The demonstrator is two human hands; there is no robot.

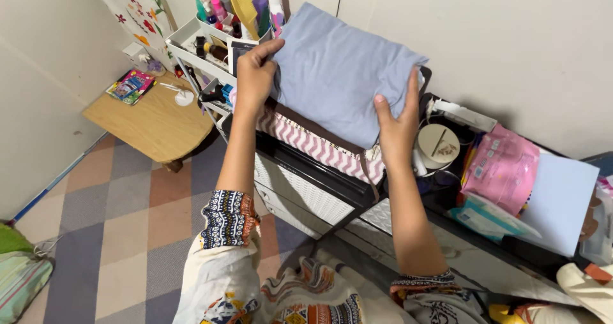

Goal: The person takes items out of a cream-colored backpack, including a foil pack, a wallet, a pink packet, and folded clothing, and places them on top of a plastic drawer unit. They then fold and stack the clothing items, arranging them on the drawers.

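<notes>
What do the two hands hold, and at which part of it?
Both hold the folded light blue cloth: the left hand grips its upper left edge, the right hand presses its lower right edge. It lies over a pink zigzag-patterned fabric.

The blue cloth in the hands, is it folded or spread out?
Folded. The blue cloth forms a neat rectangle with straight edges, held by the left hand and right hand over a pink zigzag cloth.
</notes>
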